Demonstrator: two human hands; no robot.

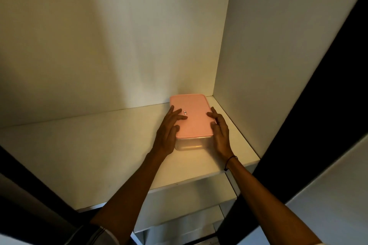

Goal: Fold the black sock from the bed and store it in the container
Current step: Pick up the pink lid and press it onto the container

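A clear plastic container (190, 143) with a pink lid (192, 117) sits on a white wardrobe shelf (99, 145), near the back right corner. My left hand (169, 131) rests against its left side with fingers spread over the lid's edge. My right hand (219, 129) presses against its right side, thumb on the lid. Both hands hold the container between them. No black sock and no bed are in view; the container's contents cannot be made out.
The wardrobe's white back wall (119, 45) and right side wall (268, 55) enclose the shelf. A dark door edge (318, 105) runs along the right. A lower shelf (189, 215) shows below the front edge.
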